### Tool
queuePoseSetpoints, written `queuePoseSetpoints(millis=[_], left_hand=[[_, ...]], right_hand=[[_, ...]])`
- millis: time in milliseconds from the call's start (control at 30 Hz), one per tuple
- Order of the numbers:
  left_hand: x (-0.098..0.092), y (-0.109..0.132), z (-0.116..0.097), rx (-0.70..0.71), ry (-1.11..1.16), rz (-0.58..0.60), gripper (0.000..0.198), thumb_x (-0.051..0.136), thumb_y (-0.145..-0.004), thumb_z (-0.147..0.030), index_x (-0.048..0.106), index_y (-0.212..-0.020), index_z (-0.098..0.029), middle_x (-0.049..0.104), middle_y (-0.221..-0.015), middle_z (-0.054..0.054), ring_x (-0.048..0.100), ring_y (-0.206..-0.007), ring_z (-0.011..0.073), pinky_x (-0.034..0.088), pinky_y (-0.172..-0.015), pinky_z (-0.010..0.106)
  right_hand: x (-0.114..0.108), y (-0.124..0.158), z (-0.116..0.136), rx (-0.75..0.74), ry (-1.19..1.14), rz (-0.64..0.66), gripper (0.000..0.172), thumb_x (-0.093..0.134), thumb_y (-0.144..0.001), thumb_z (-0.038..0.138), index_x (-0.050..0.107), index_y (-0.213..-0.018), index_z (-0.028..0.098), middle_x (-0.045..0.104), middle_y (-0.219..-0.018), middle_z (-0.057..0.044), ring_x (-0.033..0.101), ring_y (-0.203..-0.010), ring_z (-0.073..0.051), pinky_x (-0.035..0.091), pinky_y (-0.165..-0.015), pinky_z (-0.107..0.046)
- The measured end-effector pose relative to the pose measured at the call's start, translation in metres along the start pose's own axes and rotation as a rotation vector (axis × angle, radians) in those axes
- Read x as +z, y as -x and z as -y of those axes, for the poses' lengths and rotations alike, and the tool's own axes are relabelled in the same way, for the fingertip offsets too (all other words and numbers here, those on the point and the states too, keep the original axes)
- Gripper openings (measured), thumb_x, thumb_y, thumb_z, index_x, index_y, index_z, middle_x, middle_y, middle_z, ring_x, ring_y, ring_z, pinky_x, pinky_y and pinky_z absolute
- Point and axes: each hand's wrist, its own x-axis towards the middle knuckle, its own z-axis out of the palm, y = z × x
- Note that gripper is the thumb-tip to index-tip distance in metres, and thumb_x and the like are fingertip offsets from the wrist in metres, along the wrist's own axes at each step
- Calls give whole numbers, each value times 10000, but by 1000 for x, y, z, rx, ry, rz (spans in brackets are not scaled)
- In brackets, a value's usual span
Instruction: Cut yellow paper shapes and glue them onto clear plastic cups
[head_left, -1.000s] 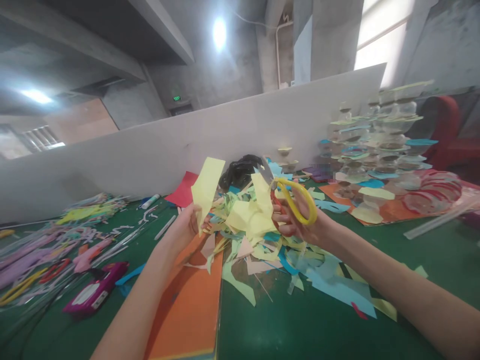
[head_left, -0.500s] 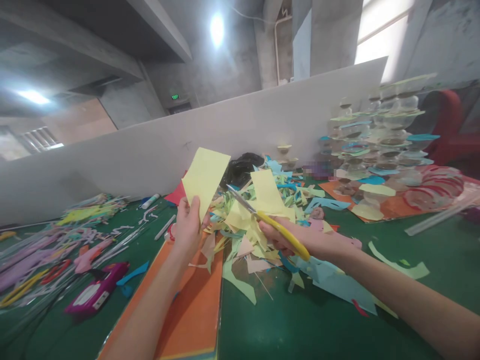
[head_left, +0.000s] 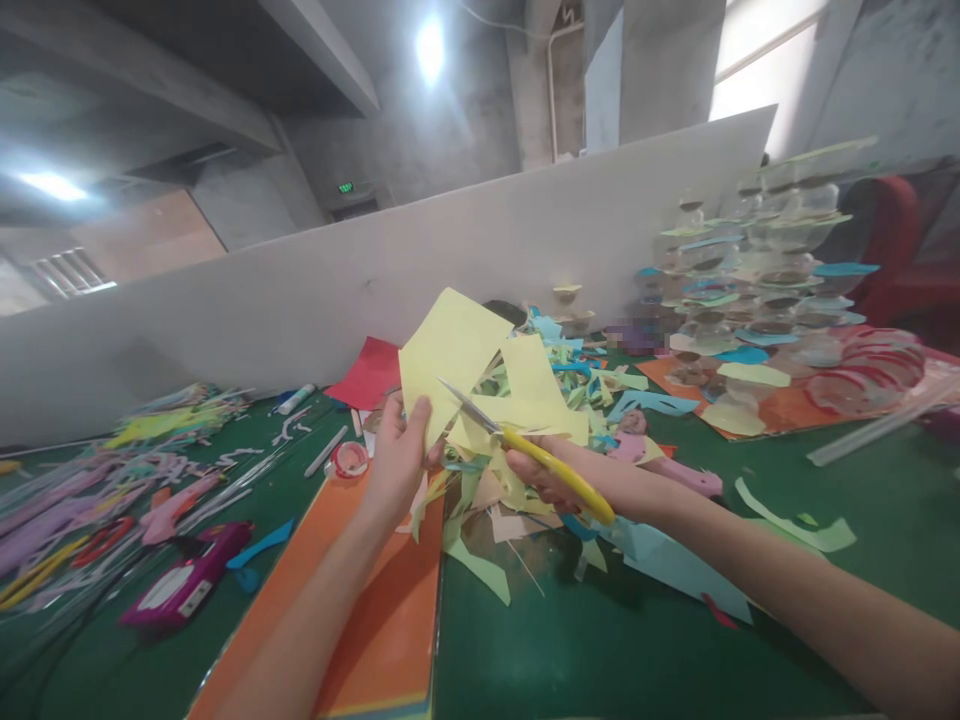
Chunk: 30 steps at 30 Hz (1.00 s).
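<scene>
My left hand (head_left: 397,465) pinches a sheet of pale yellow paper (head_left: 450,360), which rises above it and is cut into an angular shape. My right hand (head_left: 547,475) grips a pair of yellow-handled scissors (head_left: 544,470). Their steel blades (head_left: 469,408) point left, with the tips against the paper near my left thumb. Below both hands lies a heap of coloured paper scraps (head_left: 480,500). My left forearm rests over an orange paper stack (head_left: 382,600). I cannot tell whether the blades are open.
A white partition board (head_left: 375,280) runs behind the green work mat (head_left: 622,640). Left lie coloured strips (head_left: 127,490), a magenta tool (head_left: 184,580) and a tape roll (head_left: 350,460). Stacked translucent paper-trimmed discs (head_left: 750,270) stand back right, beyond them a red chair (head_left: 892,250).
The scissors have swung down from upright to nearly level, blades pointing left at the paper. My hands have drawn closer together, and the yellow sheet now shows wider.
</scene>
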Motion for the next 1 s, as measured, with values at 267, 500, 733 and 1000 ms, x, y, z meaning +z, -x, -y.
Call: queuePoseSetpoints(millis=[267,500,733,1000], left_hand=[[4,3,-3,-7,-2,10,227,654,-853,-383,497,-937,-242,557,-724,-64,362,-431,23,286,-388,145],[4,3,-3,-26,-37,52,247,642,-846,-399,475,-938,-243,545,-631,-76,329,-377,20,260,-377,143],[3,5,-4,-54,-93,97,229,614,-875,-405,468,-939,-241,536,-578,-86,280,-324,8,219,-359,136],[8,11,-6,-81,-114,107,228,595,-890,-416,466,-956,-240,529,-538,-91,278,-314,15,219,-356,137]], right_hand=[[2,3,8,31,14,-25,444,578,-872,629,396,-844,225,279,-676,85,224,-543,-75,286,-465,-190],[-1,-1,4,79,75,-84,456,593,-848,641,418,-837,220,345,-641,83,298,-499,-69,315,-449,-202],[1,1,1,-23,187,-95,471,508,-882,675,425,-821,216,372,-685,60,325,-559,-90,327,-489,-214],[2,-8,-6,6,201,-147,486,491,-882,686,376,-763,229,348,-590,81,318,-474,-84,271,-432,-219]])
